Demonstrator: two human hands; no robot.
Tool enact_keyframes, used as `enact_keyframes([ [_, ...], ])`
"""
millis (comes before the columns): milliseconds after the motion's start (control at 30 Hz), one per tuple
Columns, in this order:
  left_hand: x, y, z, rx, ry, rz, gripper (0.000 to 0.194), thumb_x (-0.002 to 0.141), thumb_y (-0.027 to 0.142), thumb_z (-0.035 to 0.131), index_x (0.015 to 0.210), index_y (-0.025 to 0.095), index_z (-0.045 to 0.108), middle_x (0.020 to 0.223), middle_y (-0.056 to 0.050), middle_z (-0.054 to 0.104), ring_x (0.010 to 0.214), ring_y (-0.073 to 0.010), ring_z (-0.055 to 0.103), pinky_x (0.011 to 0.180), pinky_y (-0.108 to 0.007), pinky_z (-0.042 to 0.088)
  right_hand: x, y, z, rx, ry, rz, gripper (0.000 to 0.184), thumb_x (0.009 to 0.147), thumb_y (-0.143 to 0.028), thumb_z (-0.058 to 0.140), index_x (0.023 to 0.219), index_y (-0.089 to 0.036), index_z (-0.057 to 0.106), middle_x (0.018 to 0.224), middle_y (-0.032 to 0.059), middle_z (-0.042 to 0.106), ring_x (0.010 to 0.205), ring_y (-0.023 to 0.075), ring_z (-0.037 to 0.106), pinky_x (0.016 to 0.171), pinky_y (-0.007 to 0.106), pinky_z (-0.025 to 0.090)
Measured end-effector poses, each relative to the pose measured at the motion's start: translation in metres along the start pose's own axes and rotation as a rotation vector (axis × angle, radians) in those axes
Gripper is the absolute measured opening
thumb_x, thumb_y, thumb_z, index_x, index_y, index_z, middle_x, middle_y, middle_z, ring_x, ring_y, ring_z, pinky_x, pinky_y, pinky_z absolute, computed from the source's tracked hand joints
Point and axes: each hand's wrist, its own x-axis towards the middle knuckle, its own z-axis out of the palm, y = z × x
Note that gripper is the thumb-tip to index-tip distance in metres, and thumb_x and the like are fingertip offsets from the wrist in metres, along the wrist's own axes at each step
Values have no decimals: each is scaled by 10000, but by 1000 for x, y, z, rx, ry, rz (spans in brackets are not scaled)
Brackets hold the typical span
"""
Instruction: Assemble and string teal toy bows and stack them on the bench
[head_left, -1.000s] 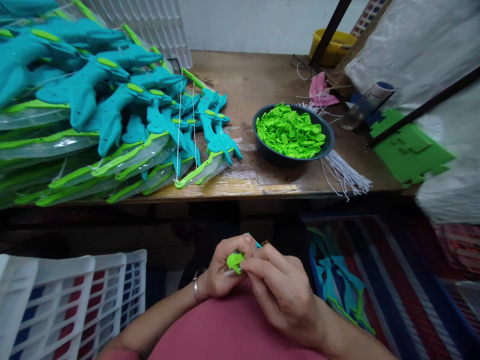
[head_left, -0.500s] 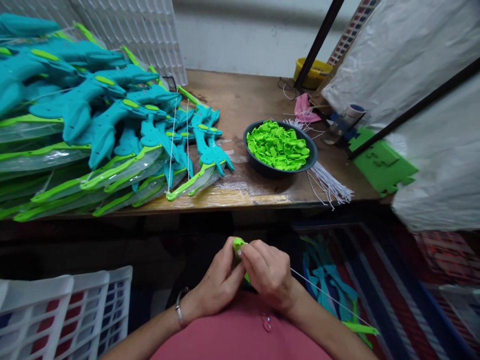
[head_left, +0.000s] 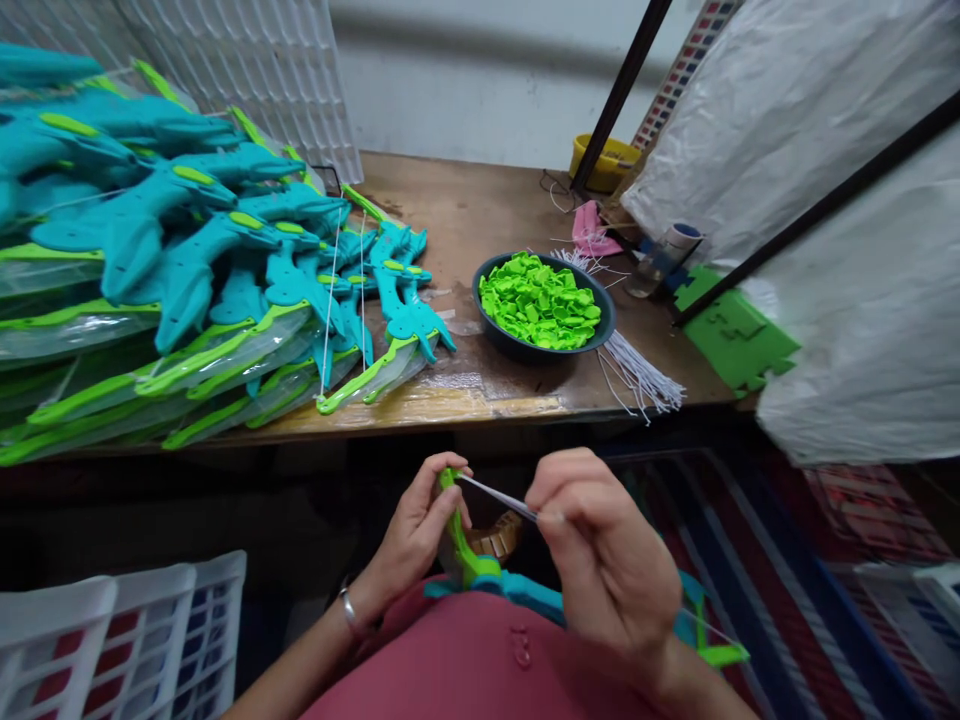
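A toy bow (head_left: 525, 592) with a teal body and lime-green limbs lies across my lap. Closed around the tip of its green limb is my left hand (head_left: 416, 525). My right hand (head_left: 611, 555) pinches a white string (head_left: 495, 493), which runs taut from that tip to my fingers. Part of the bow's body is hidden behind my right hand and forearm. Its other green limb end (head_left: 724, 654) shows at the lower right, with a thin string leading to it.
Finished-looking toy bows (head_left: 202, 230) are heaped on the wooden table (head_left: 450, 190). A dark bowl (head_left: 607, 325) holds small green pieces, beside a bundle of white strings (head_left: 641, 370). White crates (head_left: 150, 630) stand lower left; a green foam tile (head_left: 731, 325) lies right.
My right hand has pulled away to the right from the limb tip, drawing the string taut. The bow's body now shows between my hands. The view has shifted slightly.
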Motion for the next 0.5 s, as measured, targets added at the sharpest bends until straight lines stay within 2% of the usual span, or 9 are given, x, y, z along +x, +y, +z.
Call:
enact_keyframes([
  [67,0,6,-2,-9,-44,64,167,1037,350,527,1109,231,619,1018,-47,630,717,-140,619,703,-292,490,-4,11,0,4,35,87,148,982,-79,506,943,-217,543,944,35,614,858,162,609,747,301,504],
  [167,1,16,-2,12,-33,165,228,1021,308,559,844,182,626,943,-46,604,728,-138,600,701,-280,470,-13,27,4,-10,39,157,128,1002,-115,500,939,-215,548,972,43,630,876,162,622,765,300,511],
  [267,4,21,2,-10,-18,140,224,1021,303,560,835,184,597,819,-10,557,659,-123,540,647,-261,434,-20,29,4,-26,-69,100,118,979,-106,541,955,-216,577,1061,62,661,987,186,634,833,329,531],
  [367,6,24,8,-14,0,86,228,1021,316,561,837,185,592,786,-2,541,676,-129,508,659,-257,418,-21,26,5,-44,-196,37,108,950,-105,597,933,-211,612,1202,85,652,1111,216,617,908,362,536],
  [433,7,26,11,-3,-7,81,220,1011,320,580,840,184,609,811,-13,561,734,-144,519,693,-260,421,-20,28,9,-34,-195,75,102,956,-124,604,897,-206,620,1201,88,649,1090,212,628,889,350,543],
  [500,8,28,13,-10,-29,87,208,1005,317,590,849,185,627,852,-23,583,789,-156,535,729,-264,425,-20,34,13,3,-140,156,117,965,-149,606,862,-203,622,1064,64,663,967,182,643,812,307,542],
])
